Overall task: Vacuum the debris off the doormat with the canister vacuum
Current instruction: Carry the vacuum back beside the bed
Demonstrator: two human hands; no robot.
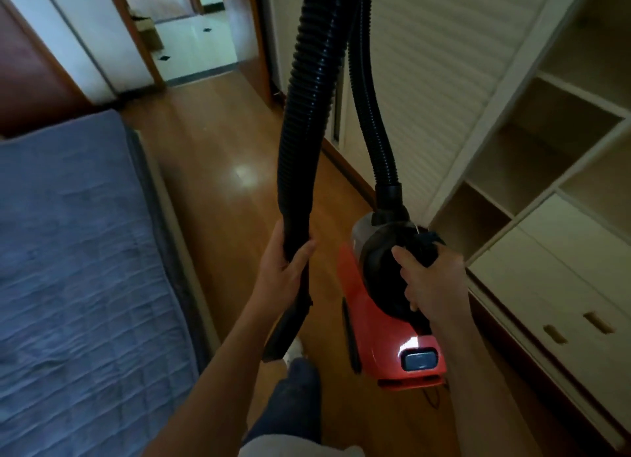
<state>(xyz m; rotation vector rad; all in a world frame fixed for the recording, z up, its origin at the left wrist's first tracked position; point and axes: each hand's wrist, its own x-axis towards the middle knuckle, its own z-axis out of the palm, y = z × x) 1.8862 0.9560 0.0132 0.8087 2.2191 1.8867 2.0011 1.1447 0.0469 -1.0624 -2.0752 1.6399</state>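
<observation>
1. Lower centre of frame: wrapping left hand (pixel 285 269) round black hose (pixel 307 115) just above nozzle end (pixel 286 327), thumb and fingers curled on it, aiming nozzle down beside foot (pixel 295 349).
2. Right of that: gripping top handle of red canister vacuum (pixel 375 320) with right hand (pixel 430 282), fingers curled round it. Apparently lifting body clear of wooden floor (pixel 222 149), so reading this as the carry-to-mat step.
3. Not seeing doormat or debris anywhere in frame; possibly lying past doorway (pixel 194 47) at upper left, only guessing.
4. Looping hose up out of top edge and back down into canister front. Worth minding that slack against snagging on shelving (pixel 546 149) at right or bed (pixel 78 251) at left.
5. Suggesting: carrying canister low and level, steering down middle of floor strip between bed and cabinets, tucking nozzle away from legs.
6. Trailing thin cable (pixel 432 398) under rear of canister, lower right. Cannot tell whether plugged in; worth checking slack before walking on.
7. Planning set-down just short of mat, not on it, then freeing right hand for the switch.
</observation>
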